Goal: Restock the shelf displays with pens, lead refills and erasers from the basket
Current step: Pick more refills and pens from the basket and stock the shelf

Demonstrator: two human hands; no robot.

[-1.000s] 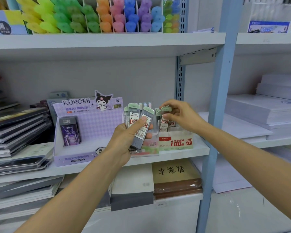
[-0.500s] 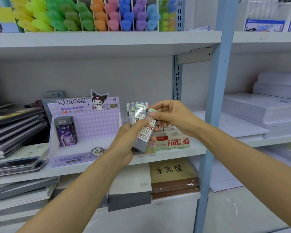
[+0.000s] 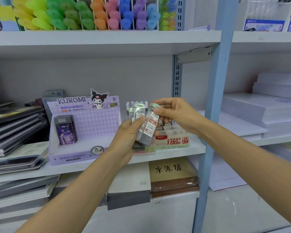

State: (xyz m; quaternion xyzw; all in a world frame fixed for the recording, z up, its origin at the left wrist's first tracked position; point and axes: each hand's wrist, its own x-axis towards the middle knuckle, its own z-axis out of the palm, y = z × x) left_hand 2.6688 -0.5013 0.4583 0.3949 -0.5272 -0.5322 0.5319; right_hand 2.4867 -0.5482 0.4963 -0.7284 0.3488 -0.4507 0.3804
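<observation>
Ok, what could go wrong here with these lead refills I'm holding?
The right hand pinches only the top of the front refill case; pulling it may drag the other cases loose from the left hand.
That case is marked 0.7, so it belongs in the red 0.7 box, not the Kuromi 0.5 display beside it.

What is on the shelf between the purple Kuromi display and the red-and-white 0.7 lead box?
In the head view, a pastel display box with pastel-capped refills stands there, mostly hidden behind the left hand gripping several lead refill cases.
</observation>
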